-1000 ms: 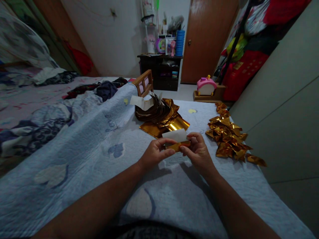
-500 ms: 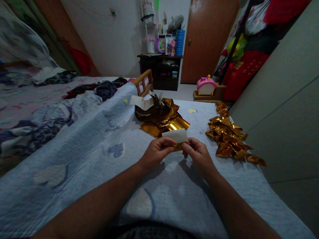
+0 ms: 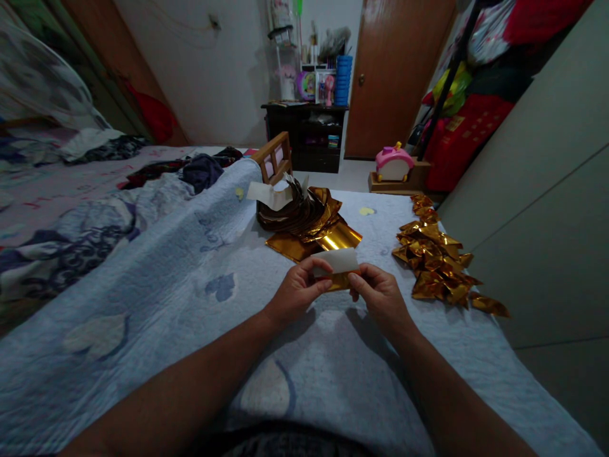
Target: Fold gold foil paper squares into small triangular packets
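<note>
Between my two hands is a sheet of gold foil paper [image 3: 340, 261], its pale back facing up at the far side and a gold strip folded over along the near edge. My left hand [image 3: 302, 285] pinches its left end between thumb and fingers. At the right end, my right hand [image 3: 378, 292] grips it, thumb pressed on the fold. Just beyond lies a fanned stack of gold foil sheets [image 3: 304, 219], some curled up with pale backs showing. To the right sits a heap of folded gold foil pieces [image 3: 438, 263].
A pale blue quilt [image 3: 190, 317] with heart shapes covers the bed under my hands. Rumpled clothes and bedding [image 3: 95, 241] lie on the left. A pale cabinet wall [image 3: 537, 222] borders the right. A pink toy case [image 3: 394, 163] stands on a box beyond the bed.
The gold strip along the near edge of the sheet shows a little wider, and the pale part has dropped slightly. Both hands stay in nearly the same place.
</note>
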A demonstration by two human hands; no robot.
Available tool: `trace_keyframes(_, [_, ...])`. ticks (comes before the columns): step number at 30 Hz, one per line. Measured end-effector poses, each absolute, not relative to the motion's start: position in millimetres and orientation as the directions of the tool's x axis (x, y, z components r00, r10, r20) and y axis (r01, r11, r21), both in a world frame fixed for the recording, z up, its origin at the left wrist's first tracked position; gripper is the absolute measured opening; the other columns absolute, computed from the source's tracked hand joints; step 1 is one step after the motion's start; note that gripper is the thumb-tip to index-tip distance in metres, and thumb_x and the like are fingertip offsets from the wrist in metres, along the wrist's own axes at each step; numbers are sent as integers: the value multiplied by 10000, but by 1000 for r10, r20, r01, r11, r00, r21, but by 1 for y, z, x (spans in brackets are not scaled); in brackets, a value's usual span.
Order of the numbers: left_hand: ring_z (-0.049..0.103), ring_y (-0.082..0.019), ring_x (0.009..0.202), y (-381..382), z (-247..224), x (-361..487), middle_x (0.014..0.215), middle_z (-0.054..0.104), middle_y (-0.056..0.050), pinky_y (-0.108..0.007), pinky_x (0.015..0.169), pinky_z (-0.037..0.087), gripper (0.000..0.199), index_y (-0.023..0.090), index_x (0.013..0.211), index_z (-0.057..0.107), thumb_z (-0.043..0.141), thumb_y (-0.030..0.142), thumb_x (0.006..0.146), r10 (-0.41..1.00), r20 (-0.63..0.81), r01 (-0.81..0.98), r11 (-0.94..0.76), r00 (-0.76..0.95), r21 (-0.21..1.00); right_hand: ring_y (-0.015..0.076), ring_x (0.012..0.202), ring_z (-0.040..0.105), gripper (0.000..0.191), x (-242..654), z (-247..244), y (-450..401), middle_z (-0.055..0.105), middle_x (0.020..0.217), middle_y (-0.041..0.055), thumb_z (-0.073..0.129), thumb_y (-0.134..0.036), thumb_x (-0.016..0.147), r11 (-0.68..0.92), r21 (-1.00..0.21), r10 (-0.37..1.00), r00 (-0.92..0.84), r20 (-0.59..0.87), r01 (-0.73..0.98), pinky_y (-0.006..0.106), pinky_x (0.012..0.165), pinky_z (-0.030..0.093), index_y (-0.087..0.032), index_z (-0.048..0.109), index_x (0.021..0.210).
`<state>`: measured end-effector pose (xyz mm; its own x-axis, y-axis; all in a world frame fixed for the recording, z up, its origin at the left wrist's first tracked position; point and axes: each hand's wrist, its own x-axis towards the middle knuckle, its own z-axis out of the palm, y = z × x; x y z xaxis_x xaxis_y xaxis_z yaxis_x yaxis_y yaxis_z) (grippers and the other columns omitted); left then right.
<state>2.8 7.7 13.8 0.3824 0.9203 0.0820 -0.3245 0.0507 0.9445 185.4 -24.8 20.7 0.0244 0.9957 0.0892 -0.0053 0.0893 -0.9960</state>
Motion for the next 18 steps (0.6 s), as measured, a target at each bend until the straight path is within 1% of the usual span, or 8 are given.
trace_keyframes(4, [673, -154, 888, 7, 12, 3, 1020, 685, -22, -267, 804, 533, 337, 198, 981, 608, 848, 216, 746, 914, 77, -342, 71, 399, 937, 132, 518, 506, 251, 185, 22, -25, 576, 560, -25, 725, -436, 811, 79, -997, 996, 40, 80, 18, 265, 523, 393, -198, 687, 743])
trace_keyframes(8, [675, -153, 880, 6, 13, 3, 1021, 682, -20, -267, 804, 533, 353, 198, 982, 593, 852, 225, 742, 912, 65, -333, 81, 405, 939, 128, 508, 499, 250, 186, 21, -25, 573, 553, -26, 725, -431, 806, 77, -997, 996, 46, 77, 21, 262, 514, 383, -197, 681, 728])
trace_keyframes(18, [667, -123, 779, 5, 16, 3, 907, 679, 8, -238, 740, 519, 307, 195, 965, 598, 831, 218, 766, 910, 77, -315, 61, 408, 947, 121, 514, 505, 273, 185, 23, -26, 572, 557, -27, 715, -441, 805, 68, -997, 997, 33, 68, 21, 257, 523, 395, -190, 662, 712])
